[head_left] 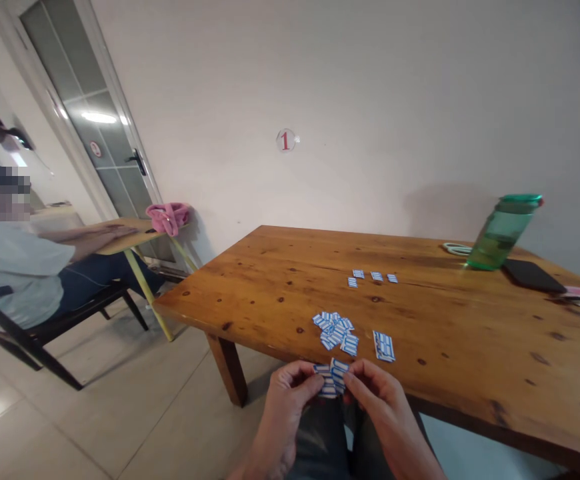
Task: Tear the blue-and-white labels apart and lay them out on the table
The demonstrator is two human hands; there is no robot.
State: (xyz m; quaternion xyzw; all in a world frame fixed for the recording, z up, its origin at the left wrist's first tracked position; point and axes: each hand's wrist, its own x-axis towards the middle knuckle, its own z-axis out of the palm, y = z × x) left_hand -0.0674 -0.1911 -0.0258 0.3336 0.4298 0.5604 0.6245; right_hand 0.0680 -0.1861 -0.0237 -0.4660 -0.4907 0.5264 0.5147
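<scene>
Small blue-and-white striped cards are pinched in both of my hands, just in front of the table's near edge and above my lap. My left hand (290, 393) grips a card (326, 385) between thumb and fingers. Beside and overlapping it is another card (339, 373), pinched by my right hand (377, 390). Whether each hand has one card or a few, I cannot tell. A loose pile of similar cards (334, 328) lies just beyond my hands. To its right is a neater stack of cards (384, 347). The print on them is too small to read.
Several small cards (377, 276) lie farther back on the wooden table (270, 267). A green bottle (503, 233), a white cable (457, 249) and a dark phone-like slab (533, 275) are at the right. On the left, a person (15, 267) sits at a small table with a pink cloth (169, 217).
</scene>
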